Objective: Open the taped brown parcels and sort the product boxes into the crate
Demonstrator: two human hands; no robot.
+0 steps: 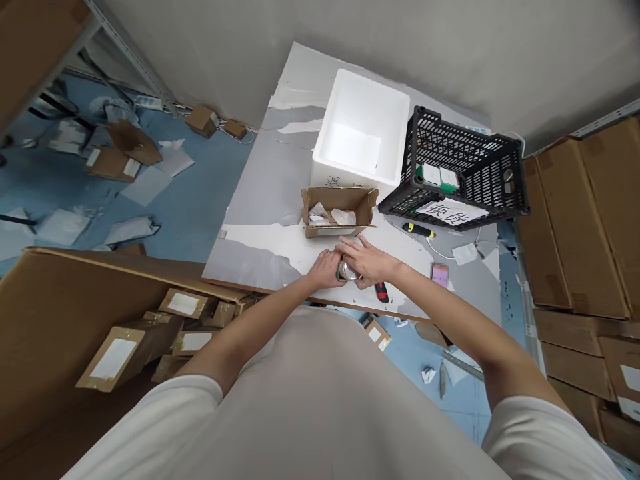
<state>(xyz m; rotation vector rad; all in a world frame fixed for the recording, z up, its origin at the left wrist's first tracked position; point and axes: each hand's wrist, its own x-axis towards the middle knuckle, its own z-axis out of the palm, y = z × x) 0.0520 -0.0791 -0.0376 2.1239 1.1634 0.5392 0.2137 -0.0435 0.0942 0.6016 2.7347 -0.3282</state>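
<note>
Near the front edge of the table (250, 260), a small can (349, 271) with a shiny silver top and some green at its side sits between my two hands. My left hand (326, 269) wraps its left side with closed fingers. Curled over the top and right side is my right hand (367, 259), which covers much of it. Just beyond the hands stands an open cardboard box (340, 231) with crumpled white paper inside. A red and black utility knife (381, 292) lies beside my right wrist.
A white foam box (323, 137) stands behind the cardboard box. The black plastic crate (470, 180) to its right holds green and white boxes. A yellow and black knife (419, 230) and a pink-screened device (440, 275) lie at right. Cartons (115, 353) fill a large box at left.
</note>
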